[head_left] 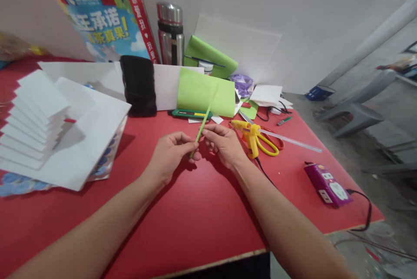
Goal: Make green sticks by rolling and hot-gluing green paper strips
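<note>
A thin light green strip (204, 119) slants upward between both hands over the red table (195, 209). Its lower end is pinched between the thumb and fingers of my left hand (174, 151). Just to the right, my right hand (223, 142) holds the same strip a little higher, its fingertips close to those of my left hand. The strip's top end lies in front of a green sheet (192, 92). Behind the hands is a green cutter knife (189, 114). A yellow glue gun (249, 136) with a clear stick lies right of my right hand.
White folded paper (32, 127) stands on a white board (94, 114) at left. A black case (138, 86) and steel flask (171, 36) stand behind. Scissors (269, 145) lie beside the glue gun; a purple power socket (327, 185) with a cord sits near the right edge.
</note>
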{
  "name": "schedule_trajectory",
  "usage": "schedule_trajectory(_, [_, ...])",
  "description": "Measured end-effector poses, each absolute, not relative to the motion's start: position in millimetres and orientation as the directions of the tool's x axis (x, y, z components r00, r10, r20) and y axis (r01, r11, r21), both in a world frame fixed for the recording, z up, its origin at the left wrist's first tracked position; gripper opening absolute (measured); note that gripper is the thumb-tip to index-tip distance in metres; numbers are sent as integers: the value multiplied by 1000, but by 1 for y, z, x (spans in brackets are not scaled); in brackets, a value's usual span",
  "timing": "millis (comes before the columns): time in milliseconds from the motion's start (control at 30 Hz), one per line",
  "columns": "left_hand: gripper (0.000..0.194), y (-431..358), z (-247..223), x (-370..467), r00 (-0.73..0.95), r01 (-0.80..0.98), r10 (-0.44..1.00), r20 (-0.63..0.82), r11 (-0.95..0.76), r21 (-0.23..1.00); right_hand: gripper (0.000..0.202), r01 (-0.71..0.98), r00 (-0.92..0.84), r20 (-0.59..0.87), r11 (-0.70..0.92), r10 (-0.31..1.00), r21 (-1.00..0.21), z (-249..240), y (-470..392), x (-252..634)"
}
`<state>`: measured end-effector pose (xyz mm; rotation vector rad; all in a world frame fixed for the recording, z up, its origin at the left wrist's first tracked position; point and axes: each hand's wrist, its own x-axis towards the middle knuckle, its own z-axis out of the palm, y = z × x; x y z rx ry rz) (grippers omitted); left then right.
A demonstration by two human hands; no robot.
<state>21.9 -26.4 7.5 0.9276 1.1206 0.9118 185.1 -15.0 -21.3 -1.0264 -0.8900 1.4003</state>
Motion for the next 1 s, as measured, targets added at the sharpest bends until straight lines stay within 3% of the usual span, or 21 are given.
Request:
schedule_trajectory(200, [22, -27, 9, 22, 171, -96, 931, -321, 340, 935, 26, -328, 27, -102, -88, 994, -941, -22, -15, 185])
schedule_trajectory(500, [25, -27, 10, 20, 126, 102, 970, -210, 198, 975, 26, -327, 35, -124, -106, 992, -939, -21, -15, 186])
schedule_trajectory(767, [25, -25, 6, 20, 180, 6, 935, -305, 309, 951, 26, -321, 34, -135, -117, 990, -940, -20, -15, 186])
schedule_trajectory(1000, [28, -22, 2, 19, 234, -185, 905, -354, 399, 898, 28, -353, -39, -142, -147, 989, -924, -21, -15, 187])
